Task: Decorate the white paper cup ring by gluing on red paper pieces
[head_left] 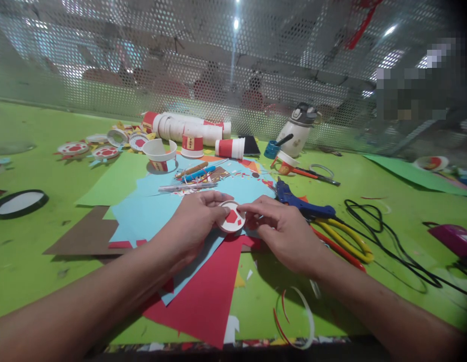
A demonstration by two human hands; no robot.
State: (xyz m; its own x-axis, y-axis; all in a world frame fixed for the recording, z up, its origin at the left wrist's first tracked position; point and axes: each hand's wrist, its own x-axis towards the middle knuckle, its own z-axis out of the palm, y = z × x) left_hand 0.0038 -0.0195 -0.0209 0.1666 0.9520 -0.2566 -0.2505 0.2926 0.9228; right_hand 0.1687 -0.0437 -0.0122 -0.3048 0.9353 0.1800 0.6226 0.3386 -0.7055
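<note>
Counted: one white disc (232, 218) with red patches, centre of frame; one blue glue gun (304, 202), right of centre; one white flask (292, 138), upper right of centre; one red sheet (203, 296), lower centre. Decorated discs (106, 153), upper left, overlap; total indeterminable. Left hand (197, 213) grips the white disc's left edge, thumb on its face. Right hand (282, 226): index fingertip at the disc's upper-right edge; whether its fingers pinch anything cannot be told.

A single camera looks from the person's head, facing forward and down across the green table (22, 271), near enough that the left hand (199, 210) and right hand (280, 221) sit mid-view, the mesh screen (143, 65) spanning the top
</note>
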